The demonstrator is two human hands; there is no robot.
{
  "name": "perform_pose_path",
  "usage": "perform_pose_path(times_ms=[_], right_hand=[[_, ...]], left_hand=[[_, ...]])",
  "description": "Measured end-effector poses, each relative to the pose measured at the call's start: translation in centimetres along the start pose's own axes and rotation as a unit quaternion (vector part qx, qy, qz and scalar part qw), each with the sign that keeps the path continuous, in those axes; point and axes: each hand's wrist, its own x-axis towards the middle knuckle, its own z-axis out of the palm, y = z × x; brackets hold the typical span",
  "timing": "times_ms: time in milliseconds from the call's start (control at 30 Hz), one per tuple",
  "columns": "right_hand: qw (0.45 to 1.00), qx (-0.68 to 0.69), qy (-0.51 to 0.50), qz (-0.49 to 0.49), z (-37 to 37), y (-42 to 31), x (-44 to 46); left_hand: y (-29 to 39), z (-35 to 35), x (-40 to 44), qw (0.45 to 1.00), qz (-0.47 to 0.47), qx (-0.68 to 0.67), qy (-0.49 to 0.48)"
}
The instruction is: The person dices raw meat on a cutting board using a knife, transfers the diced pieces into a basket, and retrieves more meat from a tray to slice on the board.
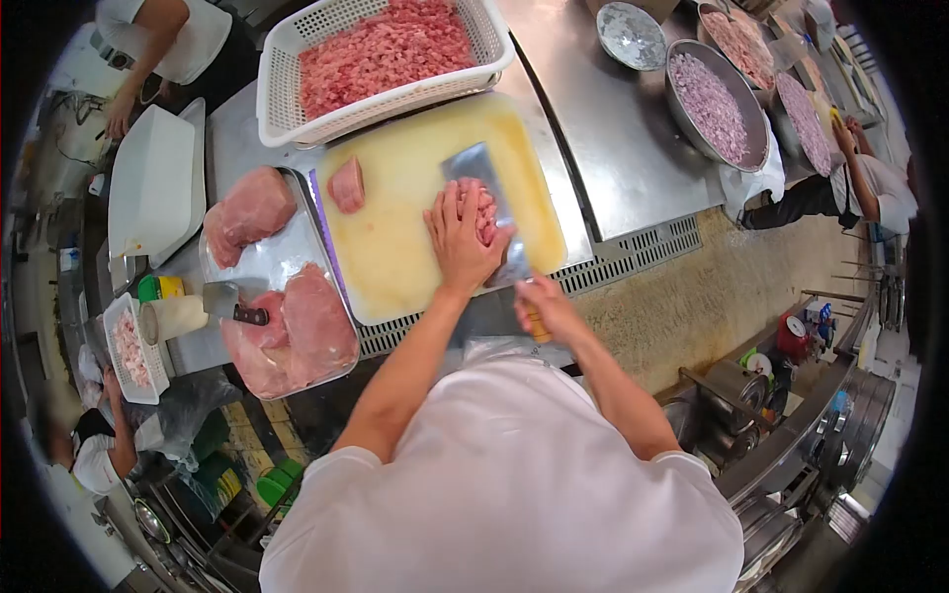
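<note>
Left hand (460,247) lay over diced raw meat (483,212) on the cutting board (390,252), fingers slightly spread, right hand's (549,306) fingers wrapped around the cleaver (476,163) handle; keeping left fingertips off the blade edge seemed key.

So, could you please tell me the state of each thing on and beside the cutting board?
Left hand, laid over chopped meat
Right hand, closed around cleaver
Chopped meat, cut small, piled
Cleaver, held, blade partly covered
Meat chunk, lying apart
White basket, filled with cut meat
Metal tray, bearing large meat pieces
Black-handled cleaver, unheld
</note>
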Motion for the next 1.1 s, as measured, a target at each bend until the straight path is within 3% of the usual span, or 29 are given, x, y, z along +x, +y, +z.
perform_pose_path(times_ms=[67, 267, 467, 533, 567, 600, 667, 767, 833, 900, 967, 1033, 1100], right_hand=[[0.999, -0.01, -0.033, -0.041, 2.9, 0.1, 0.8], [0.997, -0.032, -0.056, -0.052, 4.5, -2.6, -1.6], [0.981, -0.079, -0.101, -0.148, 8.3, -10.8, -4.3], [0.971, -0.099, -0.126, -0.176, 9.3, -14.1, -4.5], [0.967, -0.107, -0.136, -0.188, 9.4, -14.9, -4.6], [0.969, -0.094, -0.123, -0.19, 9.0, -14.6, -4.6], [0.974, -0.068, -0.097, -0.192, 8.1, -13.2, -4.1], [0.987, -0.042, -0.003, -0.153, 4.4, -9.7, -5.2], [0.991, 0.022, 0.046, -0.125, 0.8, -6.0, -5.9], [0.986, 0.067, 0.079, -0.13, -2.6, -1.7, -6.3], [0.981, 0.121, 0.095, -0.115, -5.1, 1.5, -7.3], [0.98, 0.143, 0.104, -0.092, -6.1, 2.6, -7.6], [0.985, 0.128, 0.098, -0.052, -6.4, 3.2, -7.6]], left_hand=[[-0.4, 0.7, 0.4, 0.996, -0.019, -0.021, 0.087], [-0.1, -1.4, 1.1, 0.987, -0.071, -0.106, 0.103], [2.2, -7.4, 10.0, 0.97, 0.039, -0.131, 0.199], [2.4, -11.1, 16.5, 0.959, 0.026, -0.125, 0.255], [-0.2, -11.3, 20.6, 0.928, 0.101, -0.113, 0.34], [-1.6, -12.5, 23.3, 0.944, 0.051, -0.106, 0.309], [-6.2, -13.3, 27.0, 0.941, 0.112, -0.007, 0.318], [-5.0, -14.2, 24.3, 0.945, 0.071, -0.06, 0.313], [-4.2, -12.8, 18.4, 0.976, -0.088, -0.125, 0.156], [-4.5, -9.8, 11.9, 0.989, -0.137, -0.021, -0.043], [-9.4, -4.3, 5.1, 0.991, 0.08, 0.035, -0.106], [-8.5, -3.1, 1.7, 0.978, 0.068, 0.11, -0.164], [-7.3, -1.3, -0.6, 0.986, 0.039, 0.043, -0.158]])
